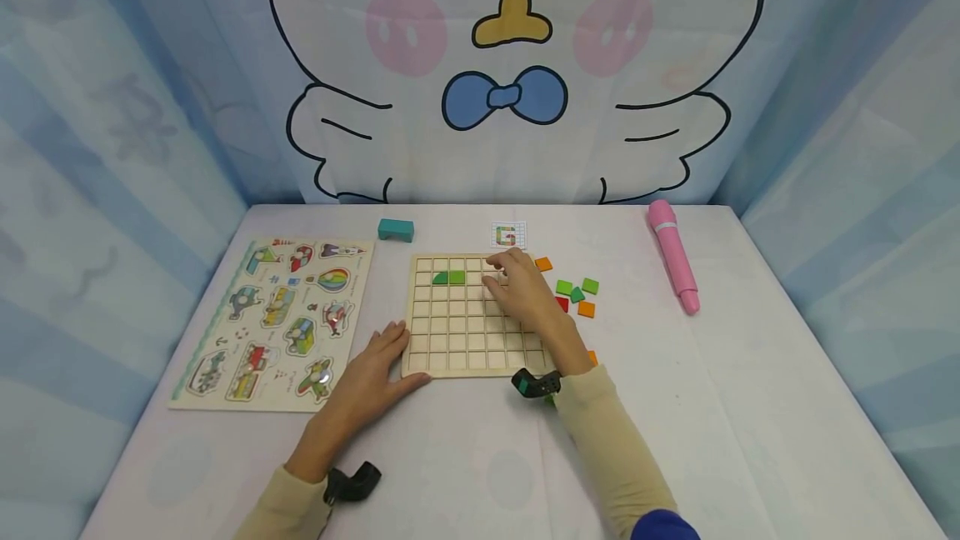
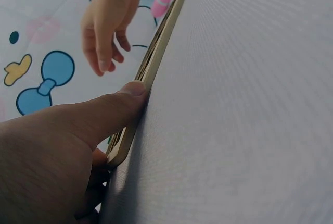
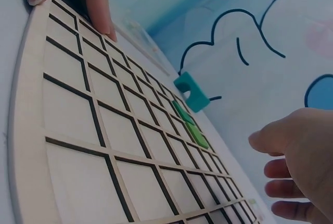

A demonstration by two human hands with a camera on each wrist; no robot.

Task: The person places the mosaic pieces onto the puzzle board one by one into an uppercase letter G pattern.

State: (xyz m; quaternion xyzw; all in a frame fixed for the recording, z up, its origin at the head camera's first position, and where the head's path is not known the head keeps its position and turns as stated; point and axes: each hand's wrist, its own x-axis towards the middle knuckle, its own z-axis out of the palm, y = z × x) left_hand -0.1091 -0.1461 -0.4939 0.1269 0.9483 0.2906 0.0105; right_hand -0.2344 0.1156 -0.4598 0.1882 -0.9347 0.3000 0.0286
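Note:
A wooden grid board (image 1: 442,344) lies flat on the table. Two green pieces sit in its upper row: a dark green curved one (image 1: 441,278) and a light green square (image 1: 457,277). My left hand (image 1: 375,365) rests at the board's near left corner, thumb along the front edge and extended fingers against the left side. Over the upper right of the board hovers my right hand (image 1: 521,290), fingers loosely bent and apart from the thumb. In the right wrist view the visible fingers of the right hand (image 3: 307,166) hold nothing.
Loose green, red and orange tiles (image 1: 587,309) lie right of the board. Behind it are a small pattern card (image 1: 508,234) and a teal block (image 1: 396,230). A picture puzzle board (image 1: 285,340) lies at left, a pink pen-shaped object (image 1: 675,257) at right.

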